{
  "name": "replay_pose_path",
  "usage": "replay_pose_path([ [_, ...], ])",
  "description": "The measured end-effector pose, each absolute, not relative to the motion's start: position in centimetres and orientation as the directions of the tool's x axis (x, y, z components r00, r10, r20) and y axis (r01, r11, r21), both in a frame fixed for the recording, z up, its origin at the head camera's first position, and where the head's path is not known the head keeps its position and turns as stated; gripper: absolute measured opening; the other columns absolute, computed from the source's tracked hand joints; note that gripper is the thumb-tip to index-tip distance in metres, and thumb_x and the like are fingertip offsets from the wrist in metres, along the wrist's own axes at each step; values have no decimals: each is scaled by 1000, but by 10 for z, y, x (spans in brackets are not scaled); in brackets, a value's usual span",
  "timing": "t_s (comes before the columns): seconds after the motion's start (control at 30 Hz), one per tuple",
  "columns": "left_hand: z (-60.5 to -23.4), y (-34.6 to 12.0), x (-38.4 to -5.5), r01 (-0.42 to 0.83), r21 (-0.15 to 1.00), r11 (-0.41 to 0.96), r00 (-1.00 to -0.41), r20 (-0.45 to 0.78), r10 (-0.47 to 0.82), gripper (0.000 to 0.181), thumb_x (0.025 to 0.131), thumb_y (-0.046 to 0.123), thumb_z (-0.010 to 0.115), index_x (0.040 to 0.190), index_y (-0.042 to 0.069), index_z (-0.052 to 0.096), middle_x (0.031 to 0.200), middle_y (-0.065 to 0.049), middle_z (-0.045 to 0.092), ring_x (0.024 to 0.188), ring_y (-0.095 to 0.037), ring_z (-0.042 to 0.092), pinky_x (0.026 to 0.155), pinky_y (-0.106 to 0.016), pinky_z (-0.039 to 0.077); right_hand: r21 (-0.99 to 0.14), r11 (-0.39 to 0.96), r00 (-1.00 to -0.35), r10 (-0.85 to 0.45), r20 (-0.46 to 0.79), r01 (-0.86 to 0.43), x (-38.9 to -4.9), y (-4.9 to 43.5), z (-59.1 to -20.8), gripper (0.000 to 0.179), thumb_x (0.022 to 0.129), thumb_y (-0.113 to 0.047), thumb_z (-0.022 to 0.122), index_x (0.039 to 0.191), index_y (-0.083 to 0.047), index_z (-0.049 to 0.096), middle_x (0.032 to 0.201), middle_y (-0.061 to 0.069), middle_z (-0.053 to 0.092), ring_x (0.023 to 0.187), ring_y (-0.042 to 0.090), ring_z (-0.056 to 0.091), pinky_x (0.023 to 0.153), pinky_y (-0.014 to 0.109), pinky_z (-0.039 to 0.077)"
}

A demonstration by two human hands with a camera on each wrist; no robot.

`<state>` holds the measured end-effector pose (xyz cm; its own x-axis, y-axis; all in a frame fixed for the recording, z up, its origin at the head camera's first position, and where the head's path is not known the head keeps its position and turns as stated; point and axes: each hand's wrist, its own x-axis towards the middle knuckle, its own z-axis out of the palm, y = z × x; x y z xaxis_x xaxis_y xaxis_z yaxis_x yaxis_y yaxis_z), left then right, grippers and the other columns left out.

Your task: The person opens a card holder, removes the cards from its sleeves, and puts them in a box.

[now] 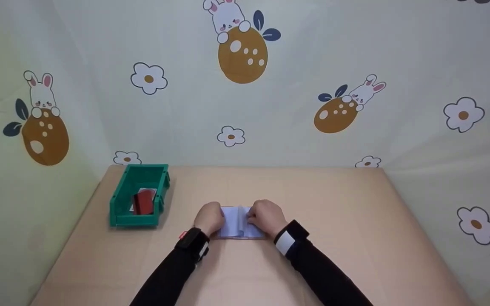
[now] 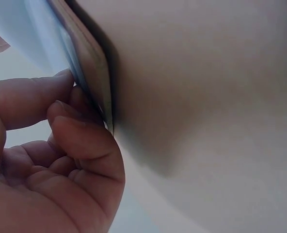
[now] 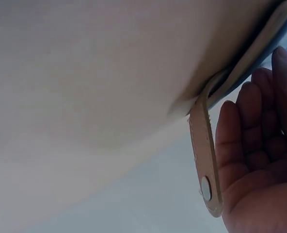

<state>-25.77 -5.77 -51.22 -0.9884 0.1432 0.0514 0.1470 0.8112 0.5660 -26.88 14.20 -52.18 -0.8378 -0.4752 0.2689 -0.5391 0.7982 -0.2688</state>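
Observation:
An opened card holder (image 1: 232, 223) with translucent plastic sleeves lies across the middle of the table, its thin tan cover showing at the edges. At its left side my left hand (image 1: 209, 219) pinches the edge between thumb and fingers; the left wrist view shows the fingertips right at the cover's corner (image 2: 102, 82). My right hand (image 1: 267, 216) is over the right half, fingers curled, pinching at a sleeve near the raised middle pages (image 1: 241, 221). In the right wrist view a tan strap (image 3: 204, 150) with a metal snap sticks out beside the fingers.
A green bin (image 1: 134, 220) stands at the back left of the table. Inside it lie a red card (image 1: 144, 202) with a dark stripe and a paler card partly beneath. A patterned cloth (image 1: 185, 106) hangs behind and beside the tan tabletop (image 1: 334, 204).

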Motion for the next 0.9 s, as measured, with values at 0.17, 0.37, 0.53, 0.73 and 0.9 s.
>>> replay_pose_path([
  [0.17,-513,-58,-258,154,574,804,-987,59,147,38,71,-10,54,51,15,35,52,3,34,52,-17,34,50,-27,27,-275,828,-865,-418,277,-488,-269,141,-523,10,77,-23,83,79,-13,81,78,1,70,71,17,64,64,33,52],
  [0.37,-515,-59,-260,146,577,804,-989,55,140,31,72,-8,55,54,13,42,56,1,41,54,-18,38,51,-28,31,-265,864,-895,-364,258,-427,-270,137,-522,12,80,-15,75,68,-13,76,72,0,67,65,16,61,59,33,50],
  [0.53,-515,-59,-261,146,582,800,-988,50,144,26,73,-8,56,56,10,47,59,-1,47,56,-18,42,53,-29,35,-287,844,-886,-391,250,-453,-271,136,-520,7,81,-18,76,76,-16,80,76,-2,70,69,15,63,63,31,51],
  [0.73,-514,-64,-262,179,628,757,-982,66,177,27,70,-7,55,53,11,45,56,3,42,52,-14,38,51,-27,33,-255,812,-842,-451,295,-524,-270,131,-523,12,79,-26,82,75,-15,80,77,-2,69,70,13,63,62,28,51],
  [0.9,-514,-70,-264,151,672,725,-985,43,165,35,81,-3,53,56,13,35,55,2,35,50,-14,37,50,-27,31,-233,817,-840,-458,291,-527,-270,128,-524,18,79,-30,82,72,-14,78,77,-2,69,70,13,62,62,28,50],
])
